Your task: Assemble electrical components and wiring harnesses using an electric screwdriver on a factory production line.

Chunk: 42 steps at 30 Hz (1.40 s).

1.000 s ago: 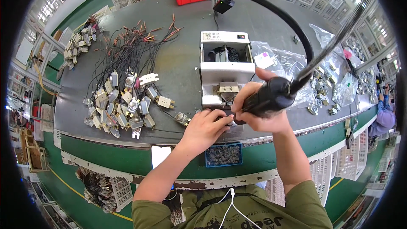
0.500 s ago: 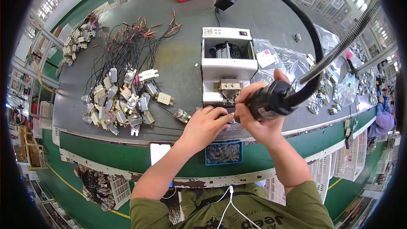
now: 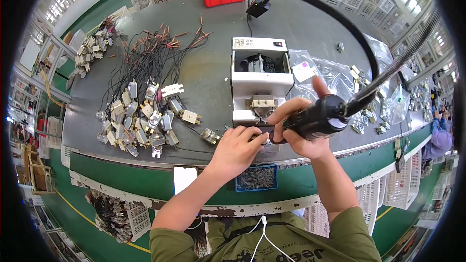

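Note:
My right hand [image 3: 310, 146] is wrapped round a black electric screwdriver [image 3: 315, 119], which leans with its tip end toward my left hand. A thick black cable runs from its back end. My left hand [image 3: 238, 149] rests on the table edge, fingers bent and pressed together over a small part that they mostly hide. Just beyond both hands stands a white and grey screw feeder machine [image 3: 262, 80] with a metal block at its front. A small wired part with a round metal piece [image 3: 209, 136] lies beside my left hand.
Left of the machine lies a pile of wired switch-like parts [image 3: 138, 116]. A blue tray [image 3: 257, 190] of small metal pieces sits at the near edge, beside a phone [image 3: 184, 179]. At the back is a red bin [image 3: 225, 1]. Plastic bags [image 3: 332, 75] and loose parts lie right.
The screwdriver's back end has swung a little to the right and lies lower, and its cable has shifted. My left hand stays at the same spot; the whole view has shifted slightly.

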Tool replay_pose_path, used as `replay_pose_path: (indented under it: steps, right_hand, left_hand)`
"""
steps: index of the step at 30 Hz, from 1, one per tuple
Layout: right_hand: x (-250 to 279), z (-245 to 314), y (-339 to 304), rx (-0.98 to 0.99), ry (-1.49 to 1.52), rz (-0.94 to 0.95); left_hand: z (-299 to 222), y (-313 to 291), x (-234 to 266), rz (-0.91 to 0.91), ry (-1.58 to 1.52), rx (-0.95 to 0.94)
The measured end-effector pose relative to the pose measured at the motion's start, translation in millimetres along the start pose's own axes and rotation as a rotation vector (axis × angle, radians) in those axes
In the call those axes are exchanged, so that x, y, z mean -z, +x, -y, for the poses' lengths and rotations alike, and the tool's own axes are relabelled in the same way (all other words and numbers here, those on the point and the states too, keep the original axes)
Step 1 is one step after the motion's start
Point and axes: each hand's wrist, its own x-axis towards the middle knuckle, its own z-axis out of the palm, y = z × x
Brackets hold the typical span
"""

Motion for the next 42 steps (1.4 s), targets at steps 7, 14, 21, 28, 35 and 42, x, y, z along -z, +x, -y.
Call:
replay_pose_path:
  steps: [7,14,21,28,35,42]
  right_hand:
    - [-18,41,3,0.074,-0.014,-0.326]
    - [-20,48,-3,0.057,-0.113,-0.385]
    - [-32,47,2,0.087,-0.133,-0.422]
    - [-31,0,1,-0.002,-0.373,-0.203]
    - [-39,-14,-3,-0.048,-0.238,-0.272]
    - [-33,-14,-1,0.006,-0.250,-0.043]
  left_hand:
    - [-24,12,12,-0.165,0.056,-0.012]
    - [7,82,78,-0.488,0.255,-0.010]
    - [-4,17,32,0.076,-0.121,0.102]
    - [15,-4,-3,0.114,-0.072,0.095]
    - [15,-6,-4,0.127,-0.096,0.122]
    - [14,-3,-1,0.191,-0.152,0.176]
